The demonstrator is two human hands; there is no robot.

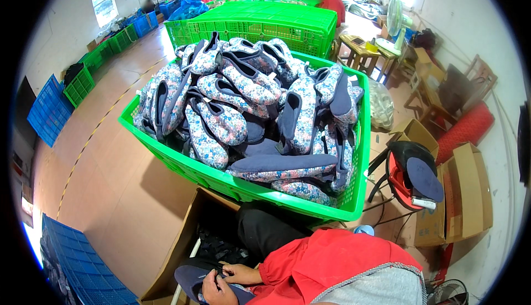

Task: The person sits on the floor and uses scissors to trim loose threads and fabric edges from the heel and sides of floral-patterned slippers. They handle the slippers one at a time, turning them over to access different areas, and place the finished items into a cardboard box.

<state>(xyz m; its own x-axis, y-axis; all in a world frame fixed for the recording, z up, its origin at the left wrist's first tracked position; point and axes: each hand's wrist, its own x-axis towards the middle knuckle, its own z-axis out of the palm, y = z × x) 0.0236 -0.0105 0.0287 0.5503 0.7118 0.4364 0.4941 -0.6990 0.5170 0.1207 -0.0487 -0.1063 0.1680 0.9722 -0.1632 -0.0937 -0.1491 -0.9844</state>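
Low in the view, a slipper [187,277] with a dark navy sole and some floral cloth lies at my lap. My left hand [218,290], nearest the bottom rim, has its fingers curled on the slipper's edge. Beside it, my right hand [243,274] comes from a red sleeve and pinches the same slipper. What lies between the fingertips is too small to make out. Before me stands a green plastic crate [354,212] heaped with floral slippers [221,125] with navy linings and soles, lying at many angles.
An open cardboard box [168,266] holding black material stands by my legs. More green crates [260,20] are behind the heaped one. To the right are a stool [401,180] with a navy piece on it, a cardboard box [462,194] and a fan [395,20]. Another person [332,3] sits far back.
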